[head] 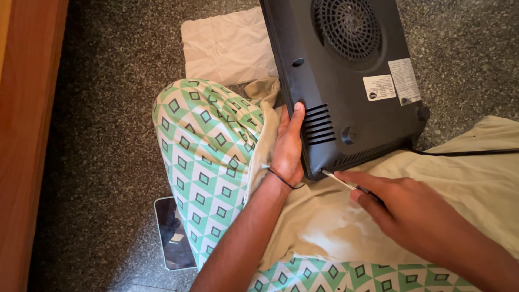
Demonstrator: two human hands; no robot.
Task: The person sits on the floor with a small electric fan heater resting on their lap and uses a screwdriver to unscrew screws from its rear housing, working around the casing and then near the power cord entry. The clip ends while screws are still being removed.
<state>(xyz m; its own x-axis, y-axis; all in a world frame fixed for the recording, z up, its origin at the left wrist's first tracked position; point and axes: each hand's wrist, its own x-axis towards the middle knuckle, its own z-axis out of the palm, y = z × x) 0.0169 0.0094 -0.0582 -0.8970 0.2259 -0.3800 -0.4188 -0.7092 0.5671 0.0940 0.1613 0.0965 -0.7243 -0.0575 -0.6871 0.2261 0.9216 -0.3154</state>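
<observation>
I cannot see the top face of the black appliance [346, 81]: it lies upside down across the lap, its far edge cut off by the upper border. Its round fan grille is only partly in view. The tool's handle is buried inside my right hand [411, 211], which is closed around a thin screwdriver [340, 181]; only the metal shaft shows, its tip touching the appliance's near corner. My left hand [289, 146] is clamped on the appliance's left edge, thumb on the underside beside the vent slots, the other fingers hidden behind the casing. A thin dark band sits on that wrist.

2 white labels [392, 84] sit on the underside at the right, 1 squarish and 1 taller rectangle, both with small print too fine to make out. A black cord [465, 153] runs off to the right and out of view.

The floor [108, 135] is dark speckled stone. A white cloth [227, 46] lies on it beyond the knee, a phone [173, 232] beside the green patterned trouser leg [208, 146], and a wooden panel [27, 135] stands along the left.
</observation>
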